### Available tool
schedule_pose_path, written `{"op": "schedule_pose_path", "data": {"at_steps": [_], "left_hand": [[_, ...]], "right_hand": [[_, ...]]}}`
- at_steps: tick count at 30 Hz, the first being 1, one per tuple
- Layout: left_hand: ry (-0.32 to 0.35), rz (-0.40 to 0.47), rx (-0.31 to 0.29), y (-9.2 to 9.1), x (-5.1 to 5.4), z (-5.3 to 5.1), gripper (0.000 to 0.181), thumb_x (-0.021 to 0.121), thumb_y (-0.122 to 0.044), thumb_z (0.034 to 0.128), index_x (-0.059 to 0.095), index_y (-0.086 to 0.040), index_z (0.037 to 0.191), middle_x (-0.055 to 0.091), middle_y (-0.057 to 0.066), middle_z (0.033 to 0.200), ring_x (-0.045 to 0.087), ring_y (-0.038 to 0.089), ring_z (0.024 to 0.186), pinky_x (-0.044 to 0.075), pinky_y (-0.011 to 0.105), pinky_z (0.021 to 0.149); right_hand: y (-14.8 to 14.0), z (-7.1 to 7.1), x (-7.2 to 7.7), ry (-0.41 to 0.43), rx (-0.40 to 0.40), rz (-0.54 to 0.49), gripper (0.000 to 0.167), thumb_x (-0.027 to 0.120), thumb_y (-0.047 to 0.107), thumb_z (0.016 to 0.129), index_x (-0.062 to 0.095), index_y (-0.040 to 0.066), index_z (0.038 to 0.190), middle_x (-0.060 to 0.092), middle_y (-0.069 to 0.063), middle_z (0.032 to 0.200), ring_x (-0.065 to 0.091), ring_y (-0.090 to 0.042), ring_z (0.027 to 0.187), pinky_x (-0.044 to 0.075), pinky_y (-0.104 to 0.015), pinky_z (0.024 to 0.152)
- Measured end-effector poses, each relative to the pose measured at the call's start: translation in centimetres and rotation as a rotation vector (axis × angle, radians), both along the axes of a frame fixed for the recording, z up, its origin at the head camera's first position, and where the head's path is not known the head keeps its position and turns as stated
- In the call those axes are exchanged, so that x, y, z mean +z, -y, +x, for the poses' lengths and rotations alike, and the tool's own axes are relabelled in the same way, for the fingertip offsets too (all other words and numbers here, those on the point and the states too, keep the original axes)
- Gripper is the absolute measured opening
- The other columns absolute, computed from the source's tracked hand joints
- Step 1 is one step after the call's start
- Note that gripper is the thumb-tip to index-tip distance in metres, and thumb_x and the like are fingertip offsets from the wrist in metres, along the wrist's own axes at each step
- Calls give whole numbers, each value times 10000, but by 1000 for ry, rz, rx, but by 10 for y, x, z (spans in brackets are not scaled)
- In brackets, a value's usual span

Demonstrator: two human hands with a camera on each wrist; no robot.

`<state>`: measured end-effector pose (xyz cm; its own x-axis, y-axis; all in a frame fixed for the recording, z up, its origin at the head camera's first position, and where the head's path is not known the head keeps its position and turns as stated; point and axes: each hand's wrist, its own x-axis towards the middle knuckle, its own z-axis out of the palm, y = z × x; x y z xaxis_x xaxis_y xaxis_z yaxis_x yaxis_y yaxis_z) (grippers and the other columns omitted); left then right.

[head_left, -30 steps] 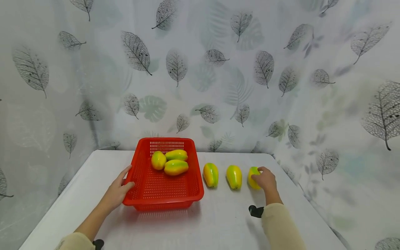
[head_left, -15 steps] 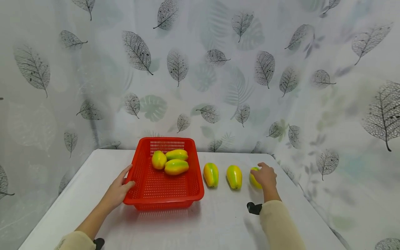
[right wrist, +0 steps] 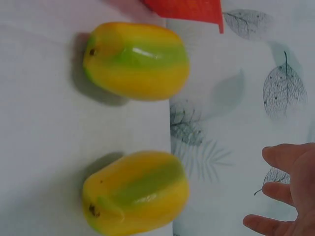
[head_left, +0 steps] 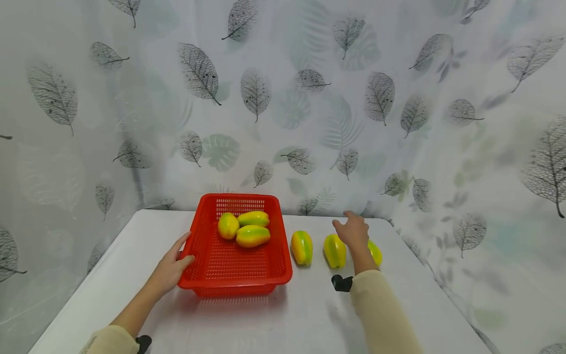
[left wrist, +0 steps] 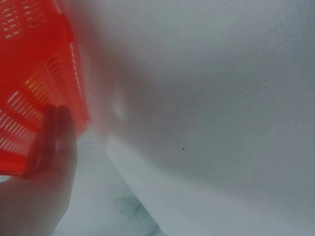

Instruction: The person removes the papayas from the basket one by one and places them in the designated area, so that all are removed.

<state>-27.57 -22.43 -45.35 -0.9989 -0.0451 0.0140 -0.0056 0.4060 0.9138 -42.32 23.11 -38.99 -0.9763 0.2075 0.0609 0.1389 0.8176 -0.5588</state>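
My left hand (head_left: 167, 270) holds the left rim of a red plastic basket (head_left: 234, 283), thumb over the rim and fingers along the outer wall. Three yellow-green papayas (head_left: 253, 237) lie inside it. To its right, three more papayas stand in a row: a left one (head_left: 302, 248), a middle one (head_left: 334, 253) and a right one (head_left: 376, 253), partly hidden by my wrist. My right hand (head_left: 355, 233) hovers above and between the middle and right ones, its fingers spread and holding nothing. In the right wrist view, the hand (right wrist: 294, 189) is apart from both visible papayas (right wrist: 138, 61).
A white-covered table (head_left: 305, 314) bears everything. Leaf-printed sheeting (head_left: 283, 108) rises behind its far edge and along both sides. Dark straps (head_left: 341, 283) show at both wrists.
My right hand has let go of the right papaya, lifted and moved left toward the middle one. My left hand stays on the basket. The head view has shifted slightly.
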Motion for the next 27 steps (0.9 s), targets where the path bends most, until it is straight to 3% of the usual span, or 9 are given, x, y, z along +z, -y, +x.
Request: {"op": "schedule_pose_path", "data": {"at_steps": [11,17,22,27], "left_hand": [[17,16,12,1,-1,-1,731,514,-149,1047,136,-175,1673,469,304,1481,645,351,1130,642,445,859],[-2,18,6,1,0,-3,730,502,-154,1051,119,-150,1672,472,332,1465,669,343,1099,644,455,844],[0,28,17,1,0,-2,724,501,-139,1051,127,-152,1672,478,329,1463,670,352,1098,644,454,842],[16,33,22,0,0,-1,730,512,-137,1047,135,-167,1672,475,317,1469,657,368,1123,641,457,854]], "right_hand": [[68,-12,29,-140,207,-84,595,572,372,1015,480,81,1525,479,-285,1494,467,-509,1345,438,-631,1110],[115,-18,42,-184,294,-131,568,586,356,1001,524,74,1490,523,-232,1493,500,-425,1360,458,-581,1121],[155,-19,44,-168,346,-143,531,601,358,1011,547,113,1479,549,-184,1485,523,-363,1358,477,-553,1113],[185,-21,35,-153,439,-135,519,646,331,1006,555,125,1473,574,-176,1460,537,-357,1345,484,-529,1115]]}}
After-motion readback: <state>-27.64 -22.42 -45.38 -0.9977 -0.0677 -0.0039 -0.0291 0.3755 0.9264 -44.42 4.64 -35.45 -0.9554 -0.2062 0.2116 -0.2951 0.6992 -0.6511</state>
